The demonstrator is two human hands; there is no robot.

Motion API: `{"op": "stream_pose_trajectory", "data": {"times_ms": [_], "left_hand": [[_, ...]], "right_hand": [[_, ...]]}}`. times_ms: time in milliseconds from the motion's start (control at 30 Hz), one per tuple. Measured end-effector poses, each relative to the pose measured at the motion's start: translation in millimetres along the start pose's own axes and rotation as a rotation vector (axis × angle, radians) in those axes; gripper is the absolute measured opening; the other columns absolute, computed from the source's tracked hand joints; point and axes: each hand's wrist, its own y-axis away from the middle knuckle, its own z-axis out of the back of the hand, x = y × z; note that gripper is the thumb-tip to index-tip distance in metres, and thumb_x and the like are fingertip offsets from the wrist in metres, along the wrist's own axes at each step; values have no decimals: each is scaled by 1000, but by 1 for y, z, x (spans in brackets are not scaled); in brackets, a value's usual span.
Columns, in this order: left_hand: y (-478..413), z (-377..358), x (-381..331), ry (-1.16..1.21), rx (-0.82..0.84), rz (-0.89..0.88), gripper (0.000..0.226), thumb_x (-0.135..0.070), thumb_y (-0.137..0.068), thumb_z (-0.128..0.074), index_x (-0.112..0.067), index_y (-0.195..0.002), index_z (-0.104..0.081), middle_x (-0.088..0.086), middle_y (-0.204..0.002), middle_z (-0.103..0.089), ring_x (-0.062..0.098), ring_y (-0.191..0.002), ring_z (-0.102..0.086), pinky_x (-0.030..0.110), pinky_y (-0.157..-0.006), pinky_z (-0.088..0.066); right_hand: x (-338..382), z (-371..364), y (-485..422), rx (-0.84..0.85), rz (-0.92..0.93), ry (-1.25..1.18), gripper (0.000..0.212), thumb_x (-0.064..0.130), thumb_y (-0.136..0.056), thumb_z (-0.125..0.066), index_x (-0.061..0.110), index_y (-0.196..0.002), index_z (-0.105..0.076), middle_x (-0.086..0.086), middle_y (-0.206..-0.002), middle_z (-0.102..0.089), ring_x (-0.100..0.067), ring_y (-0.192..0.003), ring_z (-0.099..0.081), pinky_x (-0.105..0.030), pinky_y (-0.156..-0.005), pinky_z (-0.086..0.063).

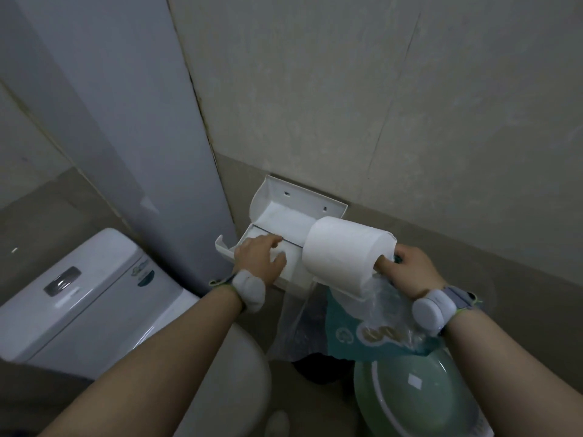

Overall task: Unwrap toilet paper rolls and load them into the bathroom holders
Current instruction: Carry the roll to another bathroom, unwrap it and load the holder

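Note:
A white plastic holder (299,197) is fixed to the wall with its lid flipped up, and a roll (284,217) lies inside it. My left hand (263,257) rests on the holder's lowered front flap, fingers spread. My right hand (410,271) holds a full white toilet paper roll (344,253) by its end, thumb in the core, just right of the holder's opening. The same hand also pinches a crumpled clear and teal plastic wrapper (372,323) that hangs below the roll.
A white toilet cistern (88,298) and the bowl lid (249,376) sit at lower left. A green plastic basin (416,395) stands on the floor at lower right. A grey partition panel (132,121) meets the tiled wall left of the holder.

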Motion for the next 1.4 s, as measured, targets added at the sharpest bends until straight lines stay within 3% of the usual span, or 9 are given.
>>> {"op": "stream_pose_trajectory", "data": {"times_ms": [100,167,367,600,767,867,1000,1100,1400], "left_hand": [[-6,22,-23,535,22,30,31,-30,-97,-41,-20,-117,-62,-3,-108,-65,15,-104,-57,26,-85,-41],[-9,31,-35,600,96,-18,31,-35,-98,-38,-23,-108,-65,-7,-99,-65,16,-98,-59,22,-79,-42],[-30,32,-24,737,404,230,61,-54,-93,-39,-7,-128,-57,14,-133,-56,32,-122,-51,47,-108,-38],[-61,35,-2,1043,222,327,44,-39,-90,-57,-4,-114,-65,20,-119,-65,36,-110,-60,47,-99,-48],[-90,34,5,1147,187,380,40,-40,-91,-55,-11,-117,-61,4,-106,-66,23,-99,-61,38,-89,-50],[-105,31,8,1254,208,404,23,-40,-92,-53,-23,-105,-60,-6,-98,-64,13,-90,-60,33,-81,-47],[-119,23,21,1212,108,390,22,-36,-92,-55,-18,-105,-61,3,-101,-65,22,-91,-61,38,-84,-51],[-129,5,25,1111,61,390,21,-31,-93,-57,-16,-106,-63,11,-111,-62,29,-103,-56,47,-96,-45],[-158,-40,40,756,161,239,38,-40,-95,-47,-20,-125,-58,-11,-105,-58,20,-105,-53,23,-86,-38]], "right_hand": [[7,-8,-7,10,29,9,16,23,-78,-60,10,-84,-68,-13,-81,-69,-32,-74,-64,-43,-71,-52],[12,-15,-12,24,51,23,17,23,-79,-60,10,-87,-67,-12,-83,-69,-31,-75,-63,-44,-72,-52],[23,-31,-29,32,145,147,19,25,-79,-62,14,-94,-64,-10,-93,-58,-30,-83,-55,-37,-72,-45],[26,-27,-42,86,111,296,34,38,-64,-79,16,-77,-57,-3,-78,-58,-24,-70,-55,-36,-63,-45],[20,-25,-55,-37,86,529,12,18,-72,-62,26,-80,-58,-12,-91,-65,-34,-81,-60,-31,-61,-39],[10,-22,-61,-120,14,666,16,18,-76,-57,21,-63,-47,-14,-84,-65,-34,-73,-60,-30,-58,-35],[0,-13,-62,-177,-81,791,12,21,-87,-48,20,-86,-60,-15,-99,-57,-35,-83,-60,-32,-61,-41],[11,-21,-57,-153,-84,727,30,39,-82,-52,18,-100,-61,-15,-106,-50,-38,-93,-58,-37,-72,-49],[12,-45,-46,-103,-47,775,28,39,-87,-48,15,-87,-63,-11,-102,-51,-32,-90,-58,-33,-67,-45]]}}
